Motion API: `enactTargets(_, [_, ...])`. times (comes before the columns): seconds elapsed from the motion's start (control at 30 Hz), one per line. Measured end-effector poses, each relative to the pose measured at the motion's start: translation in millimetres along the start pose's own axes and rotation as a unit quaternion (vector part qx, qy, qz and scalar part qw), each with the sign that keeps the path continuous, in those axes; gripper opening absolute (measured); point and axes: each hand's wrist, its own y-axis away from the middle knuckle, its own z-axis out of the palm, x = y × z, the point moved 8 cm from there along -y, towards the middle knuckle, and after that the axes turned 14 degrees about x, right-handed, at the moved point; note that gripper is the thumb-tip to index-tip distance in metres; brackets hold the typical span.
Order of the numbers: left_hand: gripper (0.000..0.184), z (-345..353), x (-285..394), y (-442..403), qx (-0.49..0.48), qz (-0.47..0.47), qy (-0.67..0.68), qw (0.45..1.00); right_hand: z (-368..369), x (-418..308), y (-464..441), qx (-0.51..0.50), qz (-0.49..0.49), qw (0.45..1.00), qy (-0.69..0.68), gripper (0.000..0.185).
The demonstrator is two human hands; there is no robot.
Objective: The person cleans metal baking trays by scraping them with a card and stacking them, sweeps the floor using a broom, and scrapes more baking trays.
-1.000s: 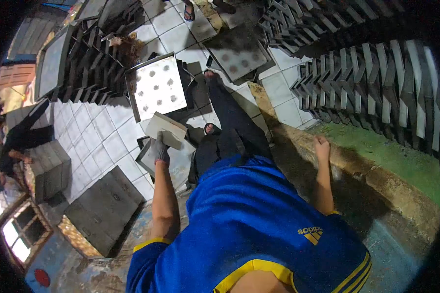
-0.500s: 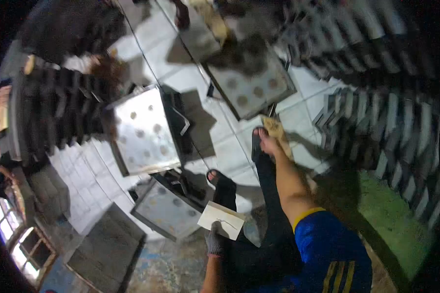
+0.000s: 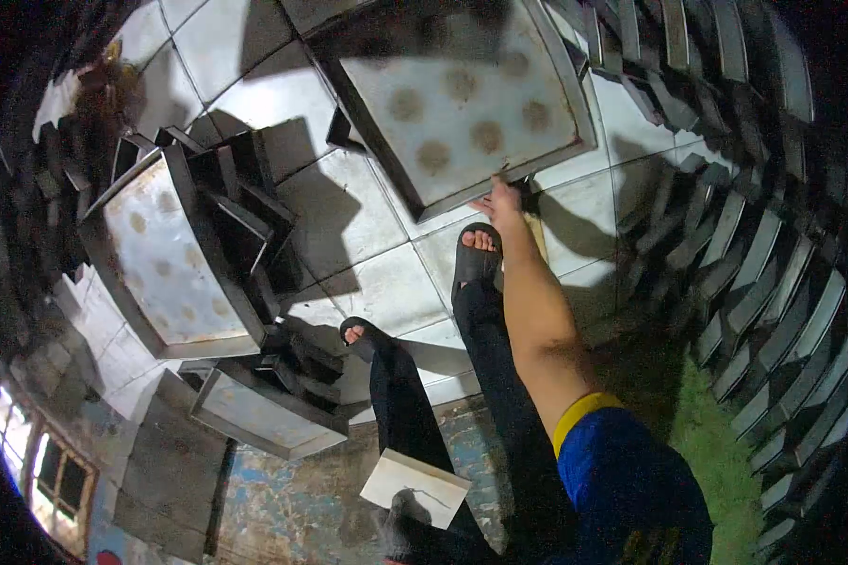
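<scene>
In the head view, my left hand [image 3: 407, 527], in a grey glove, grips a flat cream-coloured rectangular piece [image 3: 429, 482] low in front of my legs. A thin dark line runs across its face. My bare right hand [image 3: 501, 201] is stretched out with fingers apart, its fingertips at the lower rim of a metal tray [image 3: 499, 176]. This tray has a grey frame and a pale face with several brown round spots; shadow covers its upper part. Whether the fingers press on the rim, I cannot tell. A yellowish object [image 3: 536, 234] shows partly behind my forearm.
Another spotted tray [image 3: 165, 254] tops a stack at the left, with a lower one [image 3: 269, 414] nearby. Stacked metal frames [image 3: 763, 254] line the right side. White floor tiles [image 3: 372, 207] lie between. A grey panel [image 3: 174, 471] and a window [image 3: 57, 471] are lower left.
My right hand has moved up from beside the yellowish object to the tray's rim. The view has shifted closer to that tray. My left hand still holds the cream piece.
</scene>
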Motion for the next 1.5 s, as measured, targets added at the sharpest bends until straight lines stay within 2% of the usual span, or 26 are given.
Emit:
enactTargets(0.03, [0.022,4.6,-7.3,1.8,-0.037,-0.065,0.048,0.996,3.9,-8.0,28.4,-0.033,-0.033,0.999,-0.017,0.053])
enactTargets(0.07, [0.022,16.1,-7.3,10.7,-0.04,-0.067,0.052,0.996,0.9,4.1,34.1,-0.005,0.021,1.0,0.005,0.051])
enactTargets(0.23, [0.025,90.3,46.3,77.3,0.028,0.079,-0.159,0.984,15.4,27.5,55.1,0.0,0.136,0.99,0.033,0.058])
enactTargets(0.27, [0.025,75.6,41.2,69.7,0.03,0.077,-0.156,0.984,11.0,32.2,53.9,-0.002,0.138,0.99,0.037,0.058])
enactTargets(0.33, [0.024,47.5,17.2,38.3,-0.062,0.006,0.049,0.997,15.8,14.6,74.1,-0.078,0.08,0.991,0.069,0.066])
enactTargets(0.4, [0.022,6.9,-14.5,-1.4,-0.001,-0.062,0.029,0.998,22.9,-2.5,121.9,-0.098,0.106,0.983,0.116,0.068])
enactTargets(0.43, [0.025,14.7,-9.2,-6.8,-0.004,-0.042,0.08,0.996,25.4,2.0,142.7,-0.11,0.101,0.967,0.207,0.071])
enactTargets(0.47, [0.027,13.2,1.7,-6.9,-0.002,0.01,-0.005,1.0,29.1,11.1,164.8,-0.127,0.087,0.942,0.298,0.074])
enactTargets(0.53, [0.032,53.2,57.9,24.2,0.02,0.111,-0.18,0.977,32.7,48.3,240.5,-0.323,-0.014,0.839,0.437,0.075])
enactTargets(0.6, [0.035,62.5,68.6,22.9,-0.076,0.12,-0.181,0.973,17.3,85.9,357.4,-0.431,0.091,0.742,0.505,0.048])
enactTargets(0.63, [0.035,76.8,89.0,37.0,-0.081,0.171,-0.129,0.974,6.9,97.4,414.3,-0.458,0.133,0.722,0.501,0.044])
enactTargets(0.67, [0.039,77.5,90.4,37.5,-0.083,0.146,-0.105,0.98,-7.5,111.2,458.0,-0.481,0.177,0.701,0.497,0.041])
enactTargets(0.73, [0.041,73.5,98.1,30.2,-0.093,0.174,-0.085,0.977,-24.3,136.9,489.2,-0.54,0.05,0.665,0.513,0.039])
enactTargets(0.8, [0.042,67.9,110.6,31.7,-0.11,0.164,0.002,0.98,-11.1,143.1,527.9,-0.523,0.041,0.608,0.596,0.039])
enactTargets(0.87, [0.042,43.4,121.2,15.3,-0.131,0.193,-0.011,0.972,-2.9,162.0,539.7,-0.491,0.021,0.655,0.574,0.039])
enactTargets(0.9, [0.042,31.9,124.1,5.3,-0.152,0.224,-0.047,0.961,18.4,159.9,556.2,-0.504,-0.086,0.596,0.619,0.037])
enactTargets(0.93, [0.042,9.3,128.0,-14.3,-0.149,0.284,-0.04,0.946,21.6,174.5,563.3,-0.509,-0.086,0.58,0.631,0.037])
enactTargets(1.0, [0.049,-62.4,131.6,-93.9,-0.011,0.317,-0.025,0.948,29.0,192.4,556.3,-0.421,-0.102,0.646,0.629,0.035])
enactTargets(1.07, [0.052,-139.8,133.4,-175.9,0.138,0.33,-0.001,0.934,42.0,211.3,536.3,-0.435,-0.147,0.595,0.659,0.037])
enactTargets(1.13, [0.052,-213.7,130.3,-265.9,0.242,0.274,0.097,0.926,56.7,233.3,521.5,-0.457,-0.239,0.517,0.683,0.041])
enactTargets(1.17, [0.052,-240.3,127.2,-308.0,0.25,0.235,0.17,0.924,54.1,247.2,548.2,-0.381,-0.069,0.73,0.563,0.045])
enactTargets(1.3, [0.053,-279.0,134.6,-445.3,0.132,0.077,0.427,0.891,75.5,302.7,576.3,-0.351,-0.037,0.709,0.61,0.049])
enactTargets(1.33, [0.054,-277.3,132.8,-475.8,0.096,0.048,0.434,0.895,83.5,316.9,584.8,-0.343,-0.051,0.701,0.623,0.049])
enactTargets(1.4, [0.041,-279.0,94.8,-569.4,0.077,0.01,0.31,0.947,101.6,345.8,605.5,-0.323,-0.085,0.679,0.653,0.052])
enactTargets(1.47, [0.041,-278.8,105.9,-518.8,0.078,0.024,0.371,0.925,123.8,379.3,631.4,-0.326,-0.115,0.637,0.689,0.049])
enactTargets(1.5, [0.04,-287.9,121.0,-482.5,0.087,0.051,0.422,0.901,141.1,401.8,655.1,-0.344,-0.16,0.568,0.731,0.047])
